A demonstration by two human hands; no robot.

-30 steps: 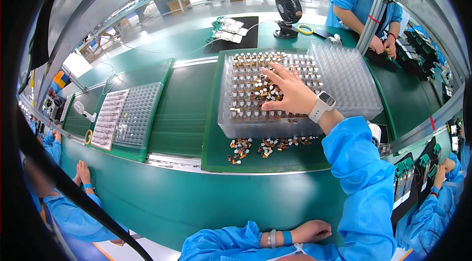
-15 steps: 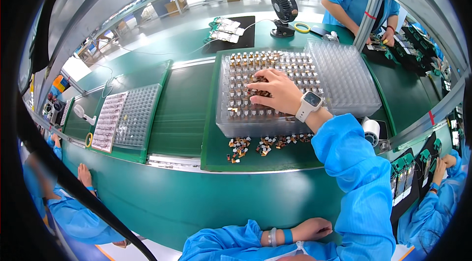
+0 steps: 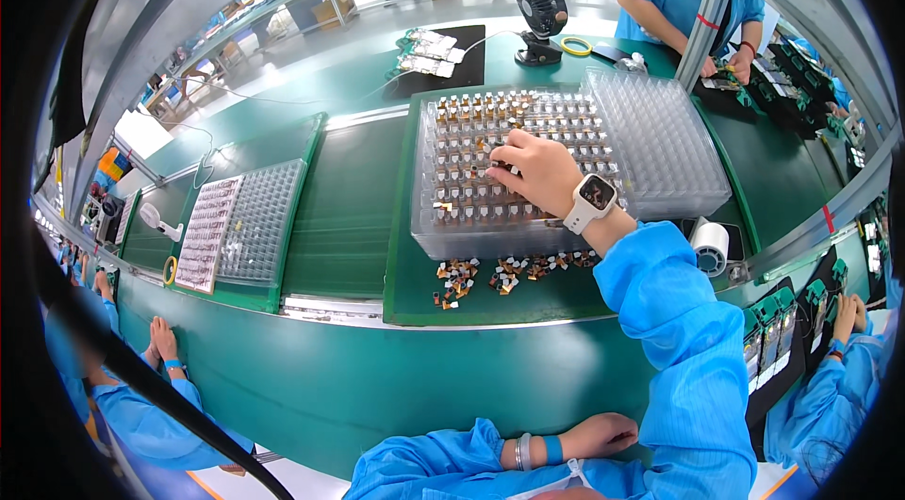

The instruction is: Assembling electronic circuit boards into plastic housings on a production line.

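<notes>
My right hand, with a white watch on its wrist, is over a clear plastic tray standing on a green mat. Its thumb and index finger pinch at a small brown-and-white flex-cable part among the tray's rows; the hand partly hides it. Similar small parts stand in many of the tray's pockets. Loose parts are heaped on the mat along the tray's near side. My left hand, wearing a bracelet and a blue wrist strap, lies closed at the table's near edge, away from the tray.
A second clear tray adjoins on the right, with a white roll nearby. Behind stand a black fan and a yellow tape ring. More trays lie left. Metal posts frame the bench; co-workers sit at both sides.
My right hand's fingers have drawn together from a spread pose, uncovering more tray rows. The left hand stays where it was. A co-worker's second hand shows at the left.
</notes>
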